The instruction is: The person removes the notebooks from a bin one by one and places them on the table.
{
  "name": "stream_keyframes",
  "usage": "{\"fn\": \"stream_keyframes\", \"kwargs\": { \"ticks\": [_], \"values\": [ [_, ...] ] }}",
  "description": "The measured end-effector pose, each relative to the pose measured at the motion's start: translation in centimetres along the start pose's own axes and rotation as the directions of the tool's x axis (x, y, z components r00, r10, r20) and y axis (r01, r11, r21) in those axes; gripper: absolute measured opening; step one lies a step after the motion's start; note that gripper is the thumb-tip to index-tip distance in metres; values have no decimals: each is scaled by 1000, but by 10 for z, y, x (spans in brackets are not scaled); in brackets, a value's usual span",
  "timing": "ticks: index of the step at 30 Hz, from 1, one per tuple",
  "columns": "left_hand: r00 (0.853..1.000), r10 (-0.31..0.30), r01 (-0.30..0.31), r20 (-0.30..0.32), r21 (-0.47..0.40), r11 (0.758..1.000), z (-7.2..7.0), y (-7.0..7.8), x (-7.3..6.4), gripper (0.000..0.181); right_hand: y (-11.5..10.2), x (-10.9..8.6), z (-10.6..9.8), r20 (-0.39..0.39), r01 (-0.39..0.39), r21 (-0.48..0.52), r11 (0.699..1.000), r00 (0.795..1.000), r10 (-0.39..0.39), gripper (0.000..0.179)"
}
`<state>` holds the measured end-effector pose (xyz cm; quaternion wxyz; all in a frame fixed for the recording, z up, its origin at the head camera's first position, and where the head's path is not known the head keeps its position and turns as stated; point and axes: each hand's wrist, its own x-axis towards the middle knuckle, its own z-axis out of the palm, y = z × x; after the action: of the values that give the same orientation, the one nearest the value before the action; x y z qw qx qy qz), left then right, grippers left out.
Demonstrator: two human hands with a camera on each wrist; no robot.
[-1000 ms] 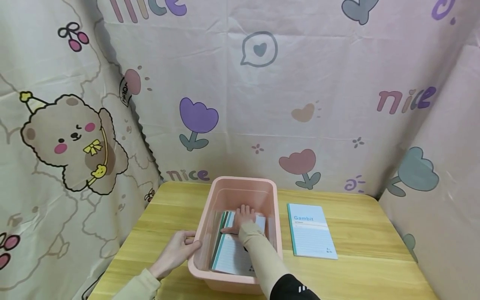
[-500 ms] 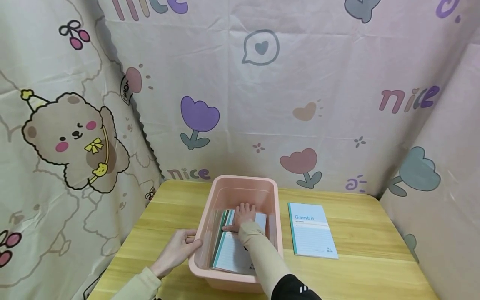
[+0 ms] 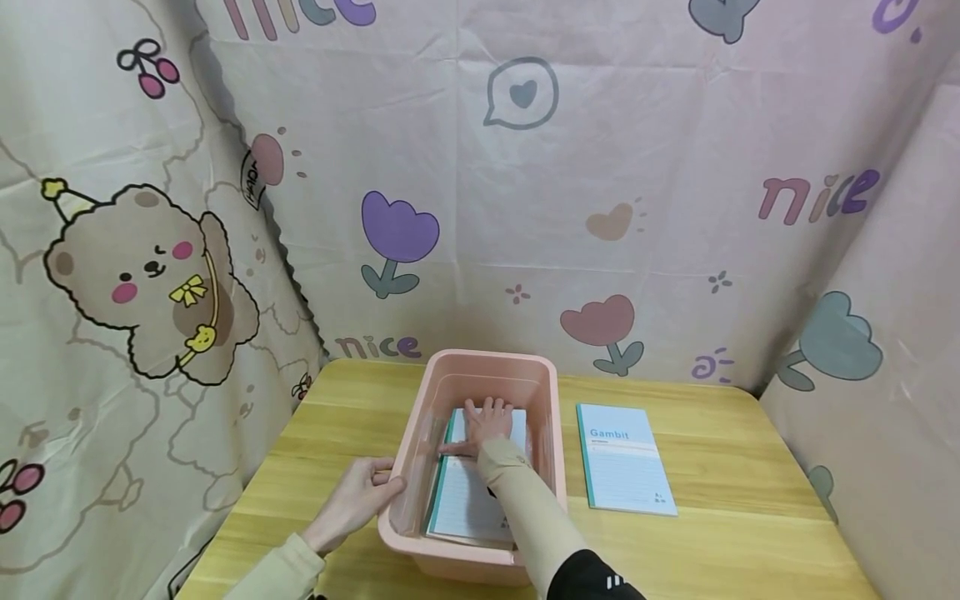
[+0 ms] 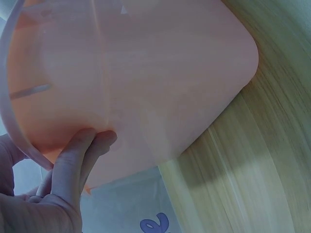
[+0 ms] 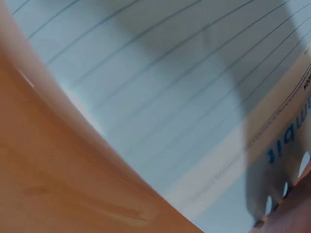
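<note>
A pink plastic bin (image 3: 491,357) stands on the wooden table. My left hand (image 3: 356,502) grips its left rim, thumb over the edge and fingers against the outer wall, as the left wrist view also shows on the bin's side (image 4: 170,87). Inside the bin lies a stack of pale blue notebooks (image 3: 468,500) with teal spines. My right hand (image 3: 489,427) rests on the top notebook with fingers spread. In the right wrist view, fingertips touch the lined cover (image 5: 160,77) near its printed title. The lower notebooks are mostly hidden.
To the right of the bin, another pale blue notebook (image 3: 626,458) marked "Gambit" lies flat on the table (image 3: 742,500). A printed cloth (image 3: 495,183) hangs behind the table, and more cloth (image 3: 142,300) hangs at the left.
The top notebook in the bin has shifted left under my right hand and now lines up with the ones below. My left hand keeps its hold on the rim.
</note>
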<state>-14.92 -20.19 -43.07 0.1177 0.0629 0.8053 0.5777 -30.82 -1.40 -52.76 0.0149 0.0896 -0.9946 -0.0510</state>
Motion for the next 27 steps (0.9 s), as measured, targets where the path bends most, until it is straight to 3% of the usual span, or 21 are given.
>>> {"fn": "stream_keyframes", "kwargs": {
  "ticks": [8,13,19,27],
  "values": [
    [1000,-14,15,-24,16,1000,2,0,1,52,0,7,-2,-61,15,173,985,998,-4,98],
    [1000,-9,9,-14,-1,1000,1,-1,0,52,1,10,-8,-92,1,131,991,996,11,102],
    [1000,-6,7,-19,7,1000,2,0,1,51,8,11,-22,-137,33,88,996,990,-21,91],
    [999,-24,24,-34,13,1000,3,3,1,52,16,8,-52,-143,78,97,992,988,-64,83]
  ]
}}
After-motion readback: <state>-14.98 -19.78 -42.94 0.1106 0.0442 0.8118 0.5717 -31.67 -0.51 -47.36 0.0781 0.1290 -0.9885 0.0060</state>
